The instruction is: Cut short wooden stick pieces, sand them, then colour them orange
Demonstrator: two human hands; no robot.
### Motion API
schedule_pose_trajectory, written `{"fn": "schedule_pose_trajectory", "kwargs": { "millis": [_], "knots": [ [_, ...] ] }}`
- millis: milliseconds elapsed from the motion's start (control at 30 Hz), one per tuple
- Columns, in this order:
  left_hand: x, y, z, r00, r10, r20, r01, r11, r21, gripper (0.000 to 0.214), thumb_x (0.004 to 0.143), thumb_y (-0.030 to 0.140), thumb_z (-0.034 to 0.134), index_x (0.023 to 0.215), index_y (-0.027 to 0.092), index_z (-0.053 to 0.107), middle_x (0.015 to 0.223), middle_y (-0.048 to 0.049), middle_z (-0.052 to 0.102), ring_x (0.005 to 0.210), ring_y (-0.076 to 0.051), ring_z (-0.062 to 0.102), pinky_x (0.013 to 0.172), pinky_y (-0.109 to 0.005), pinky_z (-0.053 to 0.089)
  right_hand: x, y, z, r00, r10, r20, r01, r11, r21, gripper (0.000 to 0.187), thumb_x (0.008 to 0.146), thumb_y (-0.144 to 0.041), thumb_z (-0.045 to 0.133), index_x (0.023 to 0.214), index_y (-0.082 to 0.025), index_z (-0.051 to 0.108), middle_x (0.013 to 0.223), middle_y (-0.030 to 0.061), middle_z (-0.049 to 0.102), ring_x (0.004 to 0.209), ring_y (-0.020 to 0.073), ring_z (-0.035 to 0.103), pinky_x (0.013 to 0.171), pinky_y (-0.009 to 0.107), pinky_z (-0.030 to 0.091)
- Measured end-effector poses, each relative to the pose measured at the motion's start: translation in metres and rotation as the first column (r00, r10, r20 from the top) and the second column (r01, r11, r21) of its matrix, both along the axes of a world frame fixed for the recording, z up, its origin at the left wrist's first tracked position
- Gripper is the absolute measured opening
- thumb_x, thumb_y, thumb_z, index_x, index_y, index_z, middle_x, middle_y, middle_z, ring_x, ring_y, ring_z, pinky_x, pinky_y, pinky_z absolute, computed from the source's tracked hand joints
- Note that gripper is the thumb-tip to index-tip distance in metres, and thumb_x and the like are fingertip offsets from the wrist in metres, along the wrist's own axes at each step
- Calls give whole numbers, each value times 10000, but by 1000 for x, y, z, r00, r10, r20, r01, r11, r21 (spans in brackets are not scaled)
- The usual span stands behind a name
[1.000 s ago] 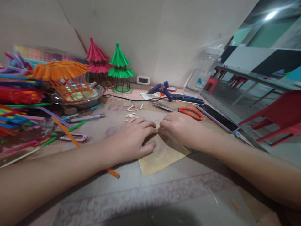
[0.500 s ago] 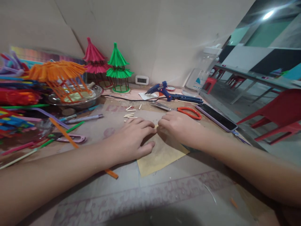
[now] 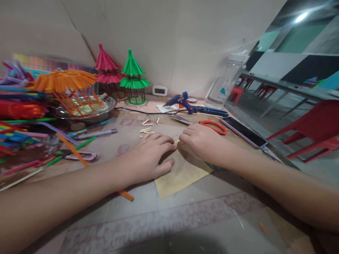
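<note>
A yellowish sheet of paper [image 3: 180, 176] lies on the covered table in front of me. My left hand [image 3: 156, 153] rests palm down over its left part, fingers apart and slightly bent. At the sheet's far edge my right hand [image 3: 198, 141] is closed, its fingers curled down; whatever they pinch, if anything, is hidden beneath them. Several short pale wooden sticks [image 3: 145, 129] lie just beyond my left hand. Behind my right hand are scissors with orange handles [image 3: 214, 127].
A blue glue gun [image 3: 182, 100], a phone [image 3: 243, 131] and a water bottle [image 3: 225, 81] stand or lie at the back right. Green [image 3: 134, 77], pink [image 3: 107, 67] and orange [image 3: 67, 84] roofed models are at the back left. Pipe cleaners [image 3: 21, 109] crowd the left side.
My right hand has shifted very slightly to the right, away from my left fingertips. The left hand and the sheet look almost unchanged.
</note>
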State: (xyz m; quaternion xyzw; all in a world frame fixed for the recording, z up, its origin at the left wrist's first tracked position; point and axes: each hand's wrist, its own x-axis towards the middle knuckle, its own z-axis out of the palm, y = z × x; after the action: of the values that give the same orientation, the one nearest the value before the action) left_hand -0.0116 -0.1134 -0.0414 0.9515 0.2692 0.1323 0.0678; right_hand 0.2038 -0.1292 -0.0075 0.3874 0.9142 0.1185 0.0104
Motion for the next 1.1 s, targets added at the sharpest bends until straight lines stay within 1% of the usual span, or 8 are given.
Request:
{"fn": "schedule_pose_trajectory", "kwargs": {
  "millis": [167,333,467,600,833,967,1033,1100],
  "knots": [
    [0,0,0,1000,0,-3,0,1000,10,359,930,364,522,1200,177,669,1250,-98,667,1190,-300,563,1045,-492,394,1,2,-2,1000,28,-1,-28,1000,14,146,945,-128,558,866,-110,680,787,82,670,757,204,567,713,316,355],
    [0,0,0,1000,2,-6,-2,1000,-2,362,928,371,527,1202,182,669,1252,-94,666,1197,-306,562,1044,-497,394,-1,0,-1,998,-22,55,23,1000,-14,135,922,-121,561,859,-111,679,784,90,673,758,216,578,707,326,357],
    [0,0,0,1000,5,-4,-5,1000,-3,362,929,362,525,1207,181,669,1252,-95,665,1195,-302,564,1038,-496,397,1,-1,-3,998,4,68,-6,1000,23,138,910,-96,551,856,-102,677,779,102,671,758,222,573,713,336,355],
    [0,0,0,1000,1,-6,-1,1000,1,366,926,361,531,1212,176,665,1248,-95,667,1191,-303,567,1045,-495,393,2,0,-7,1000,17,9,-18,999,45,157,941,-112,549,845,-109,673,783,97,670,764,214,571,731,329,364],
    [0,0,0,1000,-2,-4,2,1000,7,349,929,354,524,1192,180,673,1242,-90,669,1181,-296,569,1037,-483,400,3,2,-11,998,48,-46,-45,997,59,153,930,-128,565,808,-129,658,740,77,651,716,199,552,703,321,354],
    [0,0,1,1000,5,-2,-5,1000,4,350,933,354,519,1199,183,671,1246,-88,667,1183,-296,568,1036,-490,398,3,1,-10,999,39,18,-41,996,80,147,903,-97,552,804,-122,658,740,92,655,719,211,562,707,336,362],
    [0,0,1,1000,4,-5,-4,1000,-5,355,928,355,530,1206,185,670,1246,-85,665,1191,-297,565,1043,-490,395,3,1,-11,999,29,-24,-27,998,60,135,889,-123,570,787,-129,657,721,85,653,703,205,565,701,334,374],
    [0,0,0,1000,5,-4,-5,1000,-4,351,924,352,537,1201,182,671,1242,-89,663,1187,-299,565,1039,-490,399,4,4,-14,993,19,-113,-15,999,33,125,880,-141,582,785,-130,662,736,87,662,717,205,576,714,334,395]
  ]
}}
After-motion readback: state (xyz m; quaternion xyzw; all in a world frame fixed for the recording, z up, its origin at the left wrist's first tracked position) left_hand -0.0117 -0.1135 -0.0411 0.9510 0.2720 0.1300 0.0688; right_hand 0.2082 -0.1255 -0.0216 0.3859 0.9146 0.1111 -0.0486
